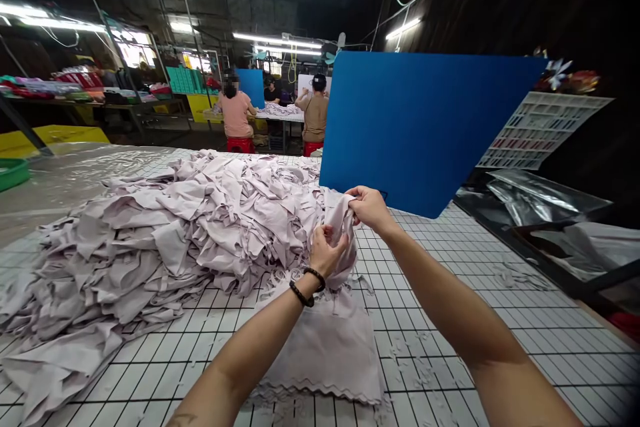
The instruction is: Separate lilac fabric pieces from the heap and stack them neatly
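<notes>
While right hand (369, 208) pinches cloth (344, 265) by top edge, seemingly so it hangs loose, left hand (327, 252), fingers parted, sits at its front, perhaps steadying folds. Pile (235, 213) just left, within reach.

Fabric heap (200, 227) on the surface (450, 287), board (410, 127) at its right
A cloth (330, 353) lies before the heap's right end; people (237, 113) sit behind.
</notes>
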Demonstrator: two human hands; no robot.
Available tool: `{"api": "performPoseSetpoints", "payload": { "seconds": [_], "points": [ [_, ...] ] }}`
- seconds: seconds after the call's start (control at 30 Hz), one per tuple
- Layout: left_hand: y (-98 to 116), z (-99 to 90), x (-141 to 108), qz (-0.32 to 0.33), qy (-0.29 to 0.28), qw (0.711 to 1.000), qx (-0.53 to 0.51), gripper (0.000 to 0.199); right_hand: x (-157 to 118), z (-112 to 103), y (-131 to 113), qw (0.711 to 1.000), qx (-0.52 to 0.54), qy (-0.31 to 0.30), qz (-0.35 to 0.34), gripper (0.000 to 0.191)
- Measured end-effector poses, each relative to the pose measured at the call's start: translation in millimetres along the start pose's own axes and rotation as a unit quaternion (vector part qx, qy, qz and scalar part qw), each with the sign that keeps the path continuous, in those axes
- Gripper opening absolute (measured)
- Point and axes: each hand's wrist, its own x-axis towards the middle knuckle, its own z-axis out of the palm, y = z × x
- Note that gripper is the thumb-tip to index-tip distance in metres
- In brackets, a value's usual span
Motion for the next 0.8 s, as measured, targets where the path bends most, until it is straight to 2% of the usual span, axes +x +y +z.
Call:
{"api": "performPoseSetpoints", "payload": {
  "seconds": [0.07,0.1,0.2,0.33,0.5,0.57,0.63,0.7,0.8],
  "points": [
    [-9,4.7,-1,0.086,0.055,0.994,0.023,0.039,-2,2,-1,1.0,0.004,-0.003,0.005,0.02],
    [-14,6.7,-1,0.097,0.071,0.992,0.03,0.038,-3,3,-2,1.0,0.009,-0.006,0.005,0.019],
    [-25,7.5,6,0.032,0.076,0.996,0.042,0.027,-8,6,-6,1.0,0.024,-0.019,-0.006,0.017],
    [-35,-7.4,20,-0.051,0.063,0.994,0.073,0.01,-10,-1,-5,1.0,0.02,0.003,-0.022,0.016],
    [-38,-40.4,26,-0.165,-0.043,0.979,0.109,0.019,3,-33,23,0.995,-0.049,0.085,0.004,0.018],
    [-27,-53.5,30,-0.204,-0.082,0.968,0.121,0.021,9,-48,41,0.988,-0.108,0.105,0.035,0.015],
    [-6,-65.0,39,-0.224,-0.106,0.96,0.128,0.018,10,-61,58,0.972,-0.196,0.092,0.091,0.012],
    [23,-73.9,53,-0.228,-0.117,0.958,0.13,0.013,6,-68,72,0.951,-0.262,0.045,0.159,0.012],
    [67,-81.1,79,-0.219,-0.124,0.961,0.114,0.009,-6,-71,82,0.936,-0.265,-0.035,0.229,0.018]
  ]
}}
